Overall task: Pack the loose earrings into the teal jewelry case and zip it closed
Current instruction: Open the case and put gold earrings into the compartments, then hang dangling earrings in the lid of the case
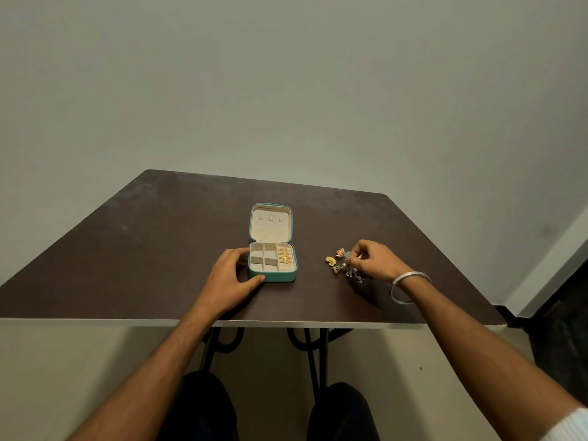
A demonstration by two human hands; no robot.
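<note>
Two hands on the dark table (159,237), both yours. Your left hand (230,275) grips the teal jewelry case (272,277) at its left near corner, thumb against the front wall, fingers curled round the left side. Case sits open mid-table, lid (271,222) folded back flat away from you, cream lining showing, three small tabs on the lid panel. Base is split into small compartments; gold earrings (284,254) are lined up in the right-hand column, other compartments look bare. Your right hand (377,261) is well to the right of the case, fingers curled down and pinching at the pile of loose earrings (342,264); exactly which piece is pinched is too small to tell. Pile lies just left of and under the fingertips: yellow flower piece at the left, an orange-pink one at the far side, purple ones nearest your wrist. Silver bangle (409,286) on the right wrist. Pile and case are apart, bare tabletop between. No readable brand, label or writing on the case or anything else.
</note>
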